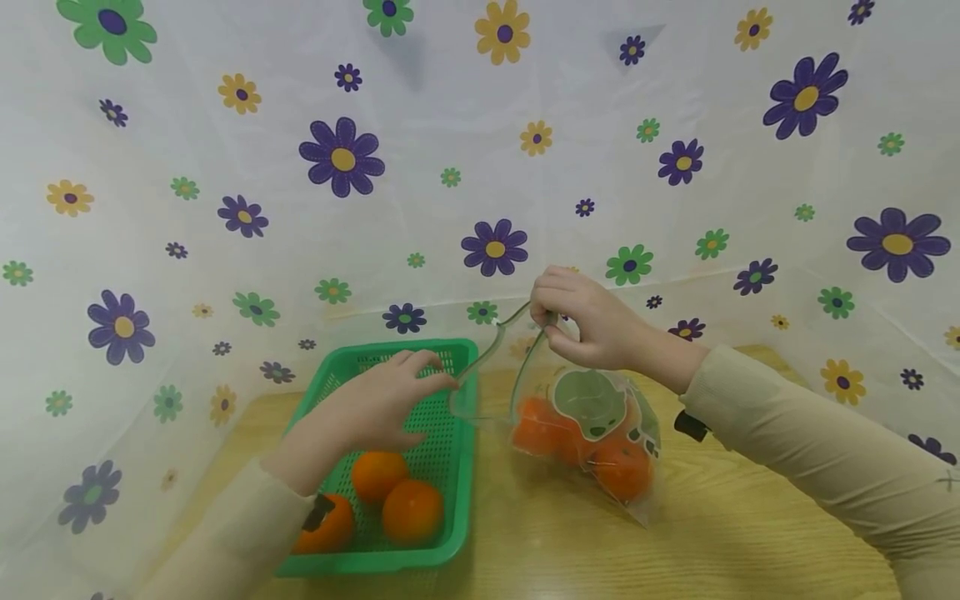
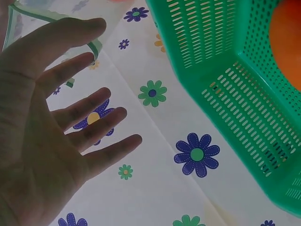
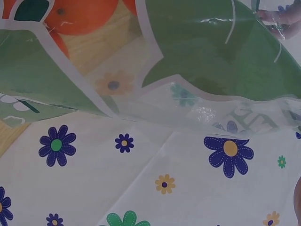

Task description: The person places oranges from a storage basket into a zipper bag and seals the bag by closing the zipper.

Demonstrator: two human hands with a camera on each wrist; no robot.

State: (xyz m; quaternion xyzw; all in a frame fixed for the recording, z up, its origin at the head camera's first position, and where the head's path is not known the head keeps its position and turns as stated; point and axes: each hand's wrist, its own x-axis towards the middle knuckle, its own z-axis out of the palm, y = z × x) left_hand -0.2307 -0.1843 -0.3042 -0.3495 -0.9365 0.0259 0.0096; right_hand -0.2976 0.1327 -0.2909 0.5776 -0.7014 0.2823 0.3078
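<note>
A clear plastic zip bag (image 1: 588,402) with a green print stands on the table, its mouth spread. Several oranges (image 1: 624,471) lie inside it. My right hand (image 1: 592,323) grips the bag's upper rim between fingers and thumb. Over the green plastic basket (image 1: 461,508) is my left hand (image 1: 375,402), its fingertips at the left edge of the bag's mouth. The left wrist view shows that hand (image 2: 47,136) with its fingers spread and nothing in the palm. Oranges (image 1: 412,512) sit in the basket, one partly hidden by the left sleeve. In the right wrist view, the bag (image 3: 207,56) covers most of the upper part.
The wooden table (image 1: 720,517) carries the basket on the left and the bag to its right. A white sheet (image 1: 420,208) with printed flowers hangs behind and along both sides. Dark straps (image 1: 690,426) are at the cuffs.
</note>
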